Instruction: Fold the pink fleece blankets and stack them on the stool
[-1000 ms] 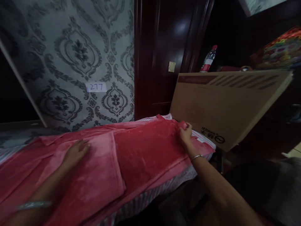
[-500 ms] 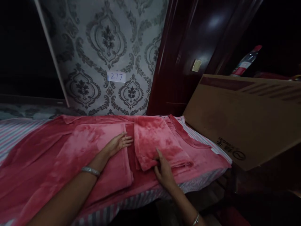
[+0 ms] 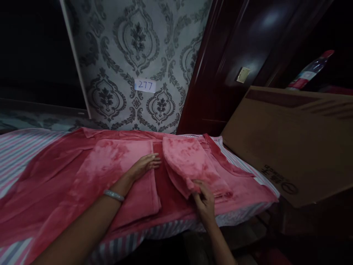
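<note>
A soft pink plush cloth (image 3: 176,198) lies spread along the table, with a left folded panel (image 3: 110,158) and a right folded panel (image 3: 190,151) on top. Whether it is a garment or a blanket I cannot tell. My right hand (image 3: 204,202) pinches the near left corner of the right panel, which is raised a little so its left edge curls. My left hand (image 3: 146,165) is open, fingers stretched out, resting at the right edge of the left panel. A darker strip of plush shows between the panels.
Striped cloth (image 3: 160,232) covers the table underneath. Behind stand a patterned wall with a "277" label (image 3: 145,85) and a dark red door (image 3: 220,73). On the right is a large cardboard box (image 3: 289,143), with a bottle (image 3: 310,71) behind its top edge. A dark screen (image 3: 33,55) is at left.
My right hand has taken hold of the right panel's near corner and raised it slightly. My left hand stays at the left panel's edge. The view has shifted a little.
</note>
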